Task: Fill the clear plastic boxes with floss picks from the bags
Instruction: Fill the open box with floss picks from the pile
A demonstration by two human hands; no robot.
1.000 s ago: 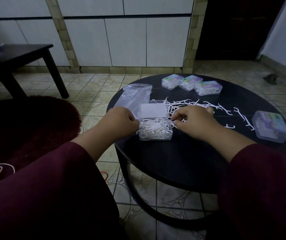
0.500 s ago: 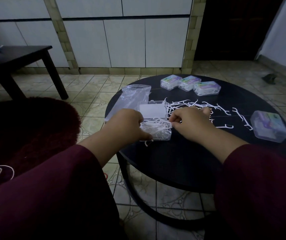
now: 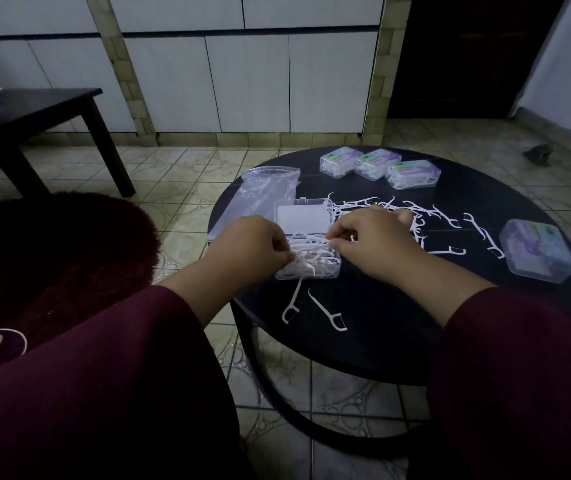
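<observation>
An open clear plastic box (image 3: 325, 270) full of white floss picks sits near the front of the round black table (image 3: 398, 334), its lid (image 3: 303, 218) tipped back. My left hand (image 3: 252, 251) is at the box's left side, its curled fingers pinching picks in the box. At the box's right side my right hand (image 3: 370, 244) pinches picks over the top of the heap. Two loose picks (image 3: 311, 308) lie on the table just in front of the box. More loose picks (image 3: 429, 220) are scattered behind my right hand.
A clear plastic bag (image 3: 263, 195) lies behind the box at the table's left. Three closed labelled boxes (image 3: 379, 164) stand in a row at the back, another closed box (image 3: 536, 249) at the right edge. A dark red rug (image 3: 59, 258) and a black side table (image 3: 34, 112) are to the left.
Both hands have closed in on the heap in the box, the left one coming in over its left edge. Two picks have dropped onto the table in front of the box.
</observation>
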